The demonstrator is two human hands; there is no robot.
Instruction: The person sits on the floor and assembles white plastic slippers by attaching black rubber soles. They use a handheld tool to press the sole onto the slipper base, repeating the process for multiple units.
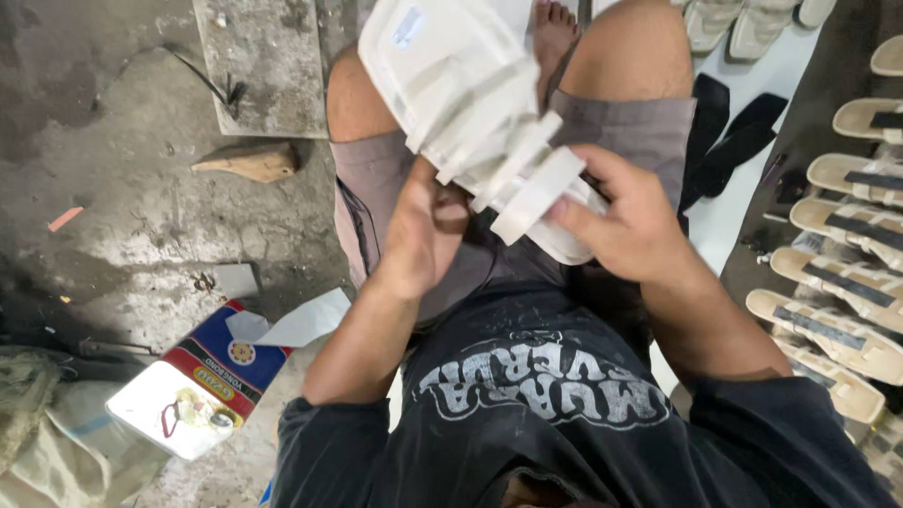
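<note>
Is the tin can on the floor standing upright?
No, the tin can lies tipped on its side on the concrete floor, beside the left forearm.

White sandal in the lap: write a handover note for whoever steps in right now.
Left hand: gripping the near end of the white sandal, fingers curled under it.
Right hand: pinching the sandal's loose white straps at its near end.
The sandal lies sole up over the lap.
Done: beige sandals with dark straps lie in a row on the right.
Left: the straps stick out, not lying flat.
Adhesive tin on the floor, left.
</note>
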